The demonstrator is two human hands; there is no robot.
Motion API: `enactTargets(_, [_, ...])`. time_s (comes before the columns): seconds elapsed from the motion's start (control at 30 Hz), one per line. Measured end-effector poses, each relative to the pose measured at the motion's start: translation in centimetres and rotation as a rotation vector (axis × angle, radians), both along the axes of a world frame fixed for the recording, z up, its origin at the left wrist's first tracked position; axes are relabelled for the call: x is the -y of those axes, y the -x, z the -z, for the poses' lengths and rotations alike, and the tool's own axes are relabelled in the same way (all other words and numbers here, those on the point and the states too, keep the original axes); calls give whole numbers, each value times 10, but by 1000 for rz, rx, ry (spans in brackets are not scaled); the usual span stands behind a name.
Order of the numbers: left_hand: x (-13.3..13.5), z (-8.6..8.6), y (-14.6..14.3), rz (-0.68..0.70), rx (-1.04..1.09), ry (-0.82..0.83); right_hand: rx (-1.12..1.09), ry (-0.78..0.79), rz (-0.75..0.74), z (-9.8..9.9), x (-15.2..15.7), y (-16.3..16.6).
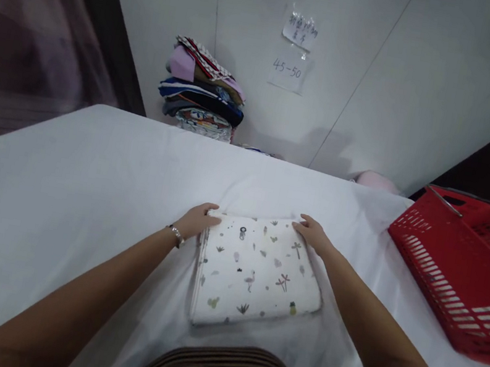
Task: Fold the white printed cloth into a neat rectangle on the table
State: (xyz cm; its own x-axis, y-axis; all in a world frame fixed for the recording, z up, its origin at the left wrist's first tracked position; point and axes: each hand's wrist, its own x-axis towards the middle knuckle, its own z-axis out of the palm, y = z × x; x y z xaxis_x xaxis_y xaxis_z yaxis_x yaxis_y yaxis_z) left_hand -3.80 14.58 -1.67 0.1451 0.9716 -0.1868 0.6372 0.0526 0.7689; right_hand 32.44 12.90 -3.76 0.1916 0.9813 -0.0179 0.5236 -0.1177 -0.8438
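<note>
The folded cloth (258, 270) lies flat on the desk (60, 190), between both hands. Left hand (197, 221) and right hand (315, 234) rest fingers spread, unclamped, on its far corners (basket (465, 270) right of the fingers). Judged best: press evenly, keeping the edges square.

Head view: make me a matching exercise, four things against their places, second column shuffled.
1. folded printed cloth
2. red basket
3. stack of folded clothes
4. paper notes

A. stuck on the wall
B. at the table's right edge
C. against the wall past the table's far edge
D. on the white table, between left hand and right hand

Pairs: 1-D, 2-B, 3-C, 4-A
</note>
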Motion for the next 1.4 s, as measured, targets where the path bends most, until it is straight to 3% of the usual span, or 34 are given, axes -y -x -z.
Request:
enactTargets(0.1, [9,-3,0,-13,105,-73,-152,-112,-9,-3,-1,2])
enactTargets(0.23, [23,-12,3,-4,181,-286,-341,-293,-6,-10,2,11])
enactTargets(0.4, [51,-26,13,144,145,-684,-441,-393,-46,-24,17,16])
enactTargets(0.53, [67,-31,21,208,84,-812,-478,-429,-75,-32,21,15])
enactTargets(0.63, [56,-21,22,110,102,-650,-505,-379,-45,-30,13,18])
enactTargets(0.77, [23,2,18,-121,57,-132,-384,-56,43,-21,-4,30])
enactTargets(0.9, [11,12,18,-182,68,-34,-119,148,107,-17,-15,40])
enactTargets(1.2, [9,18,17,-344,339,56,182,-55,79,7,-34,37])
enactTargets(1.4, [-17,4,15,-298,497,33,62,-198,130,4,-48,30])
